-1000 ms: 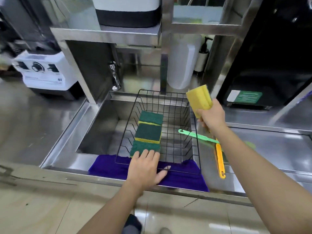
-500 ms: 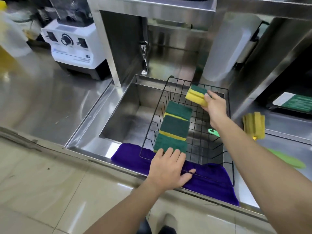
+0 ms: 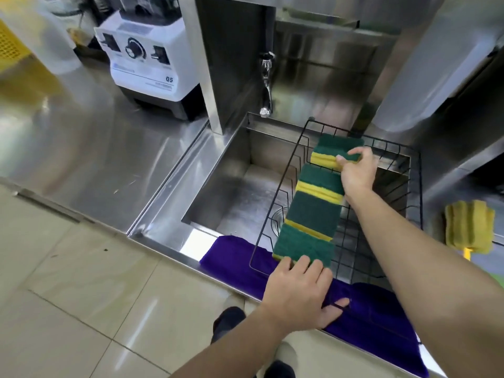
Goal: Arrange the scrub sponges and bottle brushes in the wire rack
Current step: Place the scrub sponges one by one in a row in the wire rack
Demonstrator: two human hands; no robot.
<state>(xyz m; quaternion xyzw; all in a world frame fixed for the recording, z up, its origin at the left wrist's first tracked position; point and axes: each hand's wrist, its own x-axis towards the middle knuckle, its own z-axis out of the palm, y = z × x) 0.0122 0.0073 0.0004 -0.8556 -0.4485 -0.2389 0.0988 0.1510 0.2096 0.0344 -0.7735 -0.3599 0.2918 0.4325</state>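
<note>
Over the steel sink (image 3: 234,192), a black wire rack (image 3: 414,186) sits with its near edge on a purple cloth (image 3: 231,263) draped along the sink's front rim. Four scrub sponges, green face up with yellow foam showing at their edges, run in a row down the left side of the rack, from the far edge to the near edge, each overlapping or butting the next.

Right hand (image 3: 354,173): closed on the farthest sponge (image 3: 335,148), thumb on the yellow edge, fingers over the green top, at the rack's far left corner. That sponge touches the second sponge (image 3: 319,178) in the row. Third sponge (image 3: 313,216) lies mid-rack.

Left hand (image 3: 300,293): fingers spread flat and wide, holding nothing; fingertips rest against the near edge of the nearest sponge (image 3: 302,245), thumb on the purple cloth at the rack's front wire.

On the counter right of the rack, well apart from it: a yellow brush head (image 3: 469,227) on a yellow stem, partly cut off by the right forearm and the frame edge; handle not visible.

Counter left of the sink: white blender base (image 3: 147,61) with a dial. Tap (image 3: 266,85) at the sink's back left corner. Tiled floor below, dark shoes at the bottom edge.
</note>
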